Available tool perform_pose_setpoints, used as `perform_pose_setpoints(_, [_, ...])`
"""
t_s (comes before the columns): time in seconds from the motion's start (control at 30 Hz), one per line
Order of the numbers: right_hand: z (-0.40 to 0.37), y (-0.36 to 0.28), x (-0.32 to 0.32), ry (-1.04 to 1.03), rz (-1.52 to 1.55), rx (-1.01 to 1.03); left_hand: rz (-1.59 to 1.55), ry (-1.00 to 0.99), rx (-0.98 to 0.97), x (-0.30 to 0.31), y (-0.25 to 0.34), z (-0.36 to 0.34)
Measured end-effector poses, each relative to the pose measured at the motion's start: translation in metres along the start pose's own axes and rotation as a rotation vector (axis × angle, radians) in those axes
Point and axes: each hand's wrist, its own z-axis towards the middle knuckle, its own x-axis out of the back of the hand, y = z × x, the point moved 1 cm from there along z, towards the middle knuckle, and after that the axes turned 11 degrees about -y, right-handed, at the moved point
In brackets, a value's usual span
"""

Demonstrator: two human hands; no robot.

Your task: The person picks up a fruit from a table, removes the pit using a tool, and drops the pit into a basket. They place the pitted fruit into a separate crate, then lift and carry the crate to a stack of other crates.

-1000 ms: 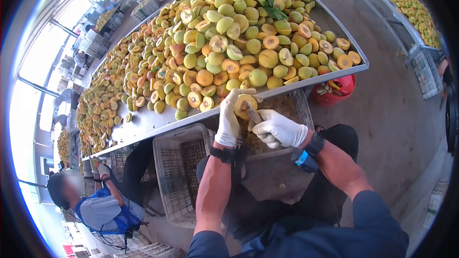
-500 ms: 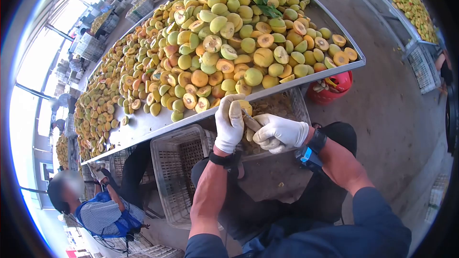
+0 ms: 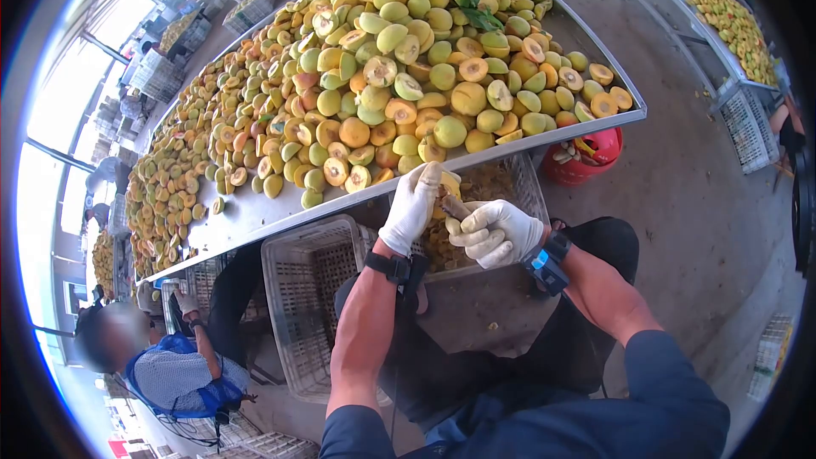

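Observation:
My left hand [image 3: 412, 208], in a white glove, is closed around a yellow peach half [image 3: 449, 189] that is partly hidden by the fingers. In my right hand [image 3: 501, 234], also gloved, is a short tool with a brownish handle [image 3: 456, 207]. Its tip meets the peach half, and the blade shape is hidden. Both hands are just off the near edge of a metal table [image 3: 340, 203], above a crate [image 3: 531, 191] with yellowish scraps in it. Halved yellow-green peaches [image 3: 357, 132] are heaped on the table.
A grey plastic crate [image 3: 310, 314] stands left of my knees. A red bucket [image 3: 582, 157] sits under the table's right corner. At left, a seated person [image 3: 183, 374] with gloved hands works at the same table. Another fruit-covered table [image 3: 731, 21] is at upper right.
My hands stay together at the peach half; the right hand and tool have shifted and turned slightly. The view has moved a little. The person at left has moved their hands apart.

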Motion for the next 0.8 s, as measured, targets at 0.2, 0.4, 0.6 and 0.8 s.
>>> perform_pose_setpoints(0.2, [-0.007, 0.003, 0.009, 0.011, 0.007, 0.010, 0.013, -0.032, 0.014, -0.003, -0.009, 0.004])
perform_pose_setpoints(0.4, [-0.015, 0.005, -0.008, 0.327, -0.481, 0.027, -0.134, -0.022, 0.121, 0.001, -0.018, 0.004])
perform_pose_setpoints(0.6, [-0.033, -0.004, 0.003, 1.141, -2.144, -0.265, 0.245, 0.251, 0.026, 0.015, -0.021, -0.009])
perform_pose_setpoints(0.8, [-0.048, -0.008, 0.031, 1.266, -2.354, -0.342, 0.642, 0.251, -0.084, 0.006, -0.018, -0.016])
